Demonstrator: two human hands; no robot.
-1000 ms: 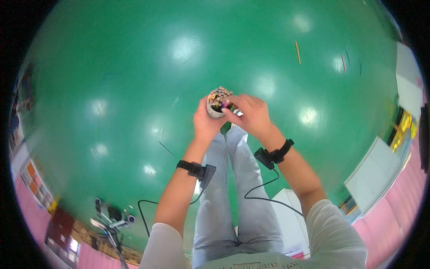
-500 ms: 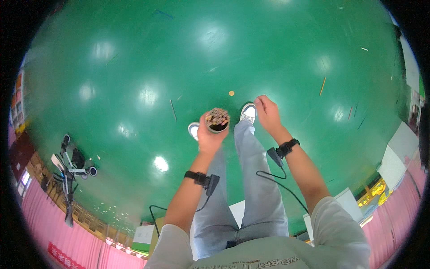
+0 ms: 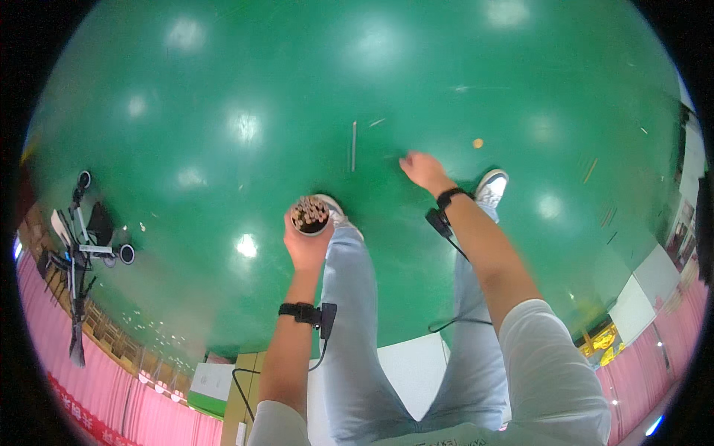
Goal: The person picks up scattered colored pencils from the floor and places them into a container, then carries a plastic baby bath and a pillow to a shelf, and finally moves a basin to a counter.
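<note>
My left hand point(image 3: 299, 245) is wrapped round a cup point(image 3: 316, 230) held upright over my left shoe. Many thin, pencil-like sticks point(image 3: 309, 210) fill the cup, their light brownish ends pointing up. Ahead of me, my right hand point(image 3: 427, 171) is closed, its fingers curled together, and nothing shows in it. A grey pencil-like stick point(image 3: 354, 146) lies on the green floor, to the left of that hand. Off to the hand's right lies a small round yellow-orange disc point(image 3: 478, 143), beyond my right shoe point(image 3: 491, 186).
More thin sticks point(image 3: 590, 170) lie on the floor at the right. A scooter-like wheeled frame point(image 3: 93, 245) stands at the left, with small white scraps point(image 3: 156, 331) scattered below it. White panels point(image 3: 633, 308) and pink curtains line the edges. A white surface point(image 3: 413, 368) is behind my legs.
My feet are farther apart, and the view has shifted. My left hand with the cup has moved left and down in the picture; my closed right hand has come left, nearer the grey stick.
</note>
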